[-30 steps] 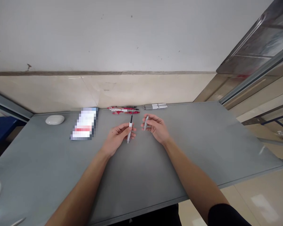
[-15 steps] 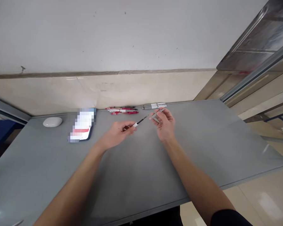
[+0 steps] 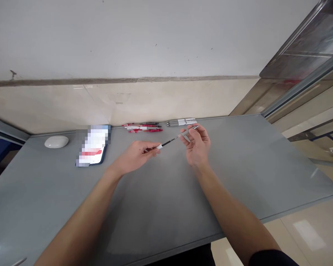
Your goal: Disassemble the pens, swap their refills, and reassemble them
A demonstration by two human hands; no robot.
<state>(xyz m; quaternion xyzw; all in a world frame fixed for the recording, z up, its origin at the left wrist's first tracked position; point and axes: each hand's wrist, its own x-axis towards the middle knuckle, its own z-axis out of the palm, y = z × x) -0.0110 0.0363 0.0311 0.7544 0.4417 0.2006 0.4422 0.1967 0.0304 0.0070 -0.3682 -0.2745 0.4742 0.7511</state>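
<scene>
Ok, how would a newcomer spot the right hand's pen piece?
Over the gray table, in front of the white-and-gray pens, is the right hand. It holds the gray pen piece, set apart by its silver tip from the white barrel in the left hand.

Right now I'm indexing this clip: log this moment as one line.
left hand: holds white barrel; right hand: holds grey section; black refill: spans between them, insertion unclear; behind: red pens, white-grey pens

- Smartphone (image 3: 93, 146) on the table (image 3: 238, 159), left of the pen pile (image 3: 144, 128).
- Pen pile near the wall (image 3: 166, 99).
- Pen row (image 3: 183, 122) just right of the pile.
- Pen refill (image 3: 170, 141) before these, between pen barrel (image 3: 159, 146) in left hand (image 3: 135, 156) and pen grip (image 3: 186, 132) in right hand (image 3: 197, 146).
</scene>
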